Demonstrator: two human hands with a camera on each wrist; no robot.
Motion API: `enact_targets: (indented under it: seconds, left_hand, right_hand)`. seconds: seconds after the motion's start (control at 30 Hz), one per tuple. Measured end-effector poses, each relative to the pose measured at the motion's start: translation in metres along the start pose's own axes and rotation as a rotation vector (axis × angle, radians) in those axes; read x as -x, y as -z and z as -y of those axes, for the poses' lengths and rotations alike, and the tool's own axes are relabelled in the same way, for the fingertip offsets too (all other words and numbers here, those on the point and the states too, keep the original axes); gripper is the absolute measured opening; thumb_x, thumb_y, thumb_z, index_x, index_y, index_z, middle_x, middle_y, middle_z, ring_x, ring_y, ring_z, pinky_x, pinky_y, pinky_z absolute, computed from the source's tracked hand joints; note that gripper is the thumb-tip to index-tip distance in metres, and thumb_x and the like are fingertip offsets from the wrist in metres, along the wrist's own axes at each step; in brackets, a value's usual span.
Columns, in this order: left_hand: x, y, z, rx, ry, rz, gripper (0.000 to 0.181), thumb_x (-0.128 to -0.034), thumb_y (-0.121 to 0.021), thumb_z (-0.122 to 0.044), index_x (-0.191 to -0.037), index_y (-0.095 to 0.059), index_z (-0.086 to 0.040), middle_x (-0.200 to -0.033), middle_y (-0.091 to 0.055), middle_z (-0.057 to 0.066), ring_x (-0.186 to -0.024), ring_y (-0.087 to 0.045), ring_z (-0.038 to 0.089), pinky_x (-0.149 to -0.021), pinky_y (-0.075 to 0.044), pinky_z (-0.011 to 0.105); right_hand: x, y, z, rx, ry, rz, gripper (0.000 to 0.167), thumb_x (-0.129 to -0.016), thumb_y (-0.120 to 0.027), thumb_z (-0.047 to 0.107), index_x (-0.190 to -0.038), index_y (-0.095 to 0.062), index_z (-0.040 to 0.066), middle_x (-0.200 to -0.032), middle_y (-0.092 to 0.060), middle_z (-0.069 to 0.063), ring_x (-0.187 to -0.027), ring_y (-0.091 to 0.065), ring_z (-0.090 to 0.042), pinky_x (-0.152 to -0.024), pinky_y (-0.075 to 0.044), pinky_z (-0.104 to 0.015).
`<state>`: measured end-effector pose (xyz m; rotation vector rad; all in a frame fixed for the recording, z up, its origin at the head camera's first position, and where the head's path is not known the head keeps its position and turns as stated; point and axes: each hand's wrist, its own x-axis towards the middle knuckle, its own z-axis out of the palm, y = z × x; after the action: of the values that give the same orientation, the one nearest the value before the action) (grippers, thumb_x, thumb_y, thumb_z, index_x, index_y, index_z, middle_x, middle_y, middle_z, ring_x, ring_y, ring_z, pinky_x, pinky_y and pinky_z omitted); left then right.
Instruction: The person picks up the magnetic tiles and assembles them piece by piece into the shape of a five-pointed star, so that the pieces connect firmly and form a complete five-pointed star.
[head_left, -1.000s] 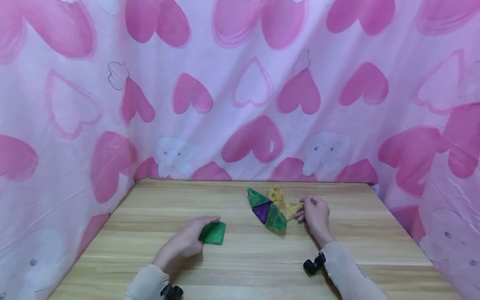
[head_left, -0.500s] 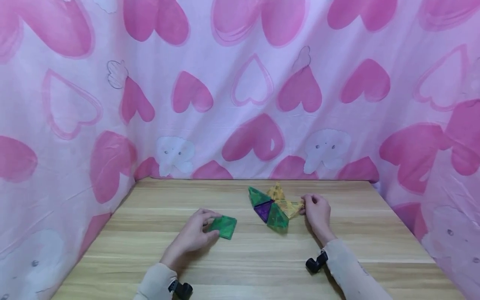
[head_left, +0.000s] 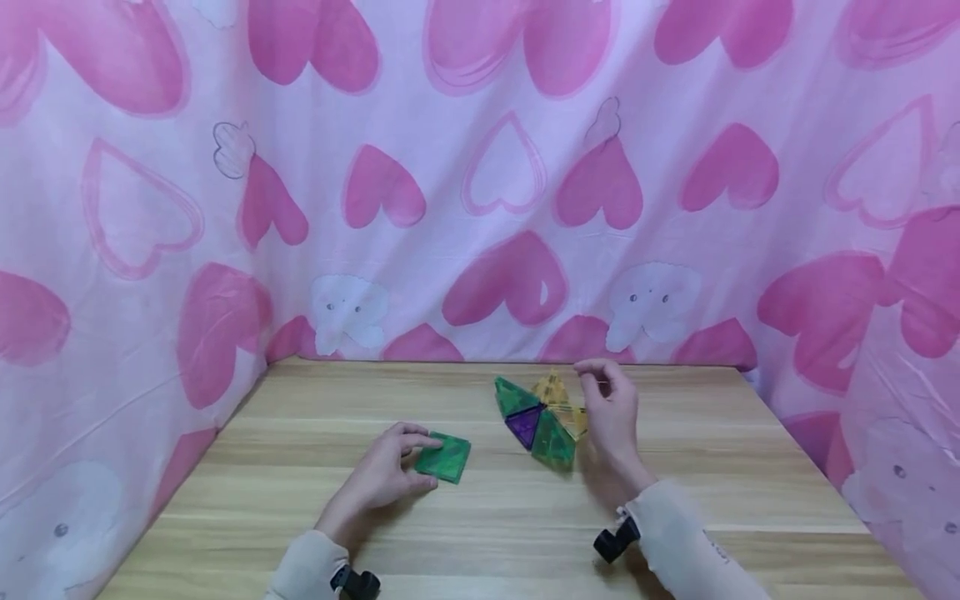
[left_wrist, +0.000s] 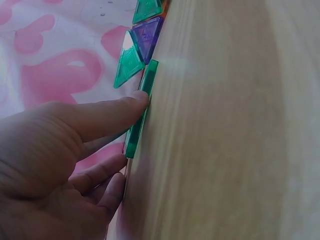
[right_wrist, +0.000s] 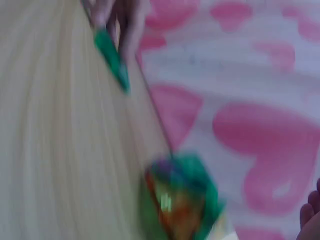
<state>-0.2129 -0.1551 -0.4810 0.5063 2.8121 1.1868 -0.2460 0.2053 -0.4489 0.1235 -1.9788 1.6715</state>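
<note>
A green square magnetic tile (head_left: 445,457) lies flat on the table, perhaps with another under it. My left hand (head_left: 386,471) holds it by its edges, the thumb along the near side in the left wrist view. Right of it stands a cluster of triangular magnetic tiles: a purple triangle (head_left: 524,425), green triangles (head_left: 553,442) on both sides and yellow triangles (head_left: 551,389) behind. My right hand (head_left: 613,417) hovers at the cluster's right side, fingers loosely bent, and covers part of a yellow tile. The right wrist view is blurred; I see nothing between its fingers.
The wooden table (head_left: 480,533) ends at a pink heart-print cloth (head_left: 480,250) behind and on both sides. Each wrist carries a small black camera, one on the left sleeve (head_left: 300,571) and one on the right.
My right hand has let go of the yellow tile's corner and moved up and left over it. My left hand has slid the green square to the right, nearer the cluster, then stayed almost still.
</note>
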Motion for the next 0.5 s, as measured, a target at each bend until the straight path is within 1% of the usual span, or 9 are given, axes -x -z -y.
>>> enact_targets:
  seconds: [0.03,0.1,0.2,0.3,0.4,0.43,0.5]
  left_hand:
    - [0.000,0.000,0.001,0.000,-0.011,-0.004,0.053,-0.0850,-0.099,-0.017,-0.135,-0.080,-0.016,-0.150,-0.061,0.014,-0.135,-0.064,0.047,-0.114,-0.053,0.064]
    - [0.001,0.001,0.001,0.006,-0.023,-0.009,0.051,-0.0851,-0.098,-0.014,-0.133,-0.081,-0.014,-0.150,-0.061,0.015,-0.135,-0.064,0.046,-0.114,-0.053,0.063]
    - [0.001,0.001,0.001,0.027,-0.027,-0.015,0.045,-0.0860,-0.097,-0.011,-0.129,-0.082,-0.014,-0.150,-0.062,0.014,-0.135,-0.064,0.047,-0.114,-0.053,0.063]
    - [0.001,0.000,0.001,0.044,-0.010,-0.011,0.041,-0.0865,-0.096,-0.011,-0.125,-0.083,-0.014,-0.150,-0.063,0.013,-0.136,-0.064,0.047,-0.115,-0.052,0.063]
    - [0.001,-0.001,0.001,0.043,0.001,-0.012,0.039,-0.0858,-0.097,-0.011,-0.122,-0.084,-0.016,-0.150,-0.064,0.012,-0.136,-0.064,0.047,-0.115,-0.053,0.063]
    - [0.002,-0.002,0.001,0.045,0.005,-0.013,0.039,-0.0856,-0.097,-0.010,-0.122,-0.084,-0.016,-0.150,-0.064,0.012,-0.137,-0.064,0.047,-0.115,-0.053,0.062]
    - [0.002,-0.002,0.000,0.045,-0.004,-0.016,0.037,-0.0852,-0.097,-0.010,-0.120,-0.085,-0.016,-0.150,-0.066,0.012,-0.137,-0.063,0.046,-0.115,-0.053,0.062]
  right_hand:
    - [0.004,-0.007,0.008,-0.023,0.028,0.039,0.015,-0.111,-0.061,0.003,-0.117,-0.074,-0.003,-0.107,-0.070,-0.005,-0.090,-0.061,-0.019,-0.074,-0.051,-0.022]
    - [0.013,-0.021,0.020,-0.080,0.047,0.126,0.013,-0.109,-0.062,-0.001,-0.115,-0.073,-0.006,-0.104,-0.072,-0.007,-0.091,-0.065,-0.018,-0.078,-0.054,-0.022]
    - [0.027,-0.040,0.031,-0.139,0.045,0.252,0.011,-0.108,-0.063,-0.002,-0.114,-0.071,-0.008,-0.102,-0.074,-0.017,-0.092,-0.069,-0.019,-0.082,-0.058,-0.024]
    - [0.041,-0.053,0.033,-0.166,-0.002,0.363,0.010,-0.109,-0.065,0.001,-0.116,-0.072,-0.003,-0.104,-0.074,-0.021,-0.096,-0.072,-0.025,-0.085,-0.061,-0.027]
    - [0.052,-0.063,0.027,-0.171,-0.063,0.448,0.009,-0.111,-0.066,0.006,-0.118,-0.072,0.003,-0.108,-0.075,-0.015,-0.101,-0.072,-0.030,-0.088,-0.062,-0.030]
    - [0.055,-0.066,0.024,-0.172,-0.084,0.468,0.009,-0.111,-0.067,0.007,-0.118,-0.071,0.005,-0.108,-0.076,-0.014,-0.101,-0.072,-0.031,-0.087,-0.063,-0.031]
    - [0.061,-0.073,0.017,-0.177,-0.128,0.505,0.008,-0.111,-0.067,0.007,-0.118,-0.070,0.004,-0.108,-0.077,-0.012,-0.102,-0.073,-0.032,-0.086,-0.063,-0.031]
